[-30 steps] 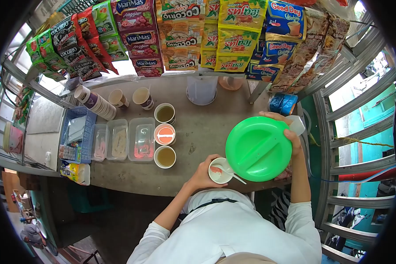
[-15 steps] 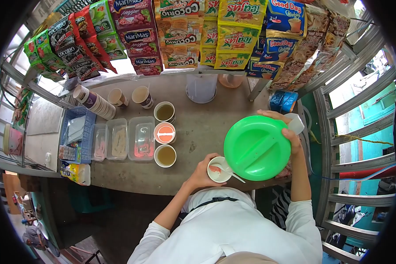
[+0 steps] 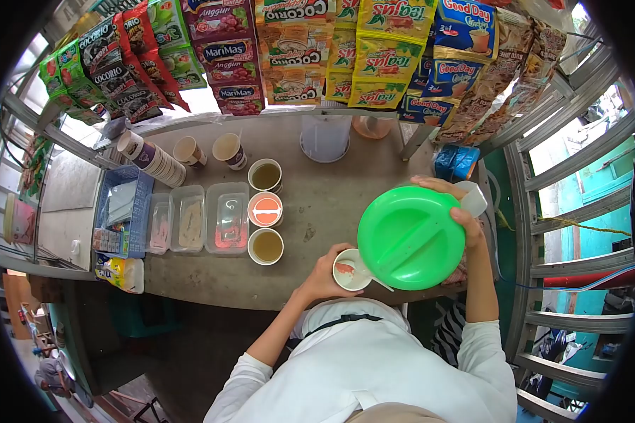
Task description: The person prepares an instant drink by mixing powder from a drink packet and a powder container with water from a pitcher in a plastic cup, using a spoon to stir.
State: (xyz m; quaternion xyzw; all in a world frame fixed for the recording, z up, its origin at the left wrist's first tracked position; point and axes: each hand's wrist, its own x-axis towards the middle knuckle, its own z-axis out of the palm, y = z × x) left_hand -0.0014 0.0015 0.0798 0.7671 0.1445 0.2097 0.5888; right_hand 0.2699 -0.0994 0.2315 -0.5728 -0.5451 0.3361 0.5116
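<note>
My left hand (image 3: 322,276) is closed around a white paper cup (image 3: 341,283) near the table's front edge. Inside the cup lies something pinkish-red, and a pale plastic spoon (image 3: 382,285) leans out over the right rim. My right hand (image 3: 467,215) grips a pitcher with a round green lid (image 3: 410,236), its thumb and fingers at the lid's right edge by a whitish handle (image 3: 474,199). The lid's lower left edge overlaps the cup's right side. Most of the pitcher's body is hidden under the lid, and no flowing liquid is visible.
To the left stand two cups of yellowish drink, one of them a front cup (image 3: 266,247), with an orange-topped cup (image 3: 265,209) between. Beyond are plastic boxes (image 3: 227,194), a blue basket (image 3: 148,185) and stacked cups (image 3: 155,163). Sachet strips (image 3: 226,51) hang overhead.
The green lid has shifted very slightly left, covering more of the spoon. The cup and my left hand stay almost where they were. The whole view has tilted a little.
</note>
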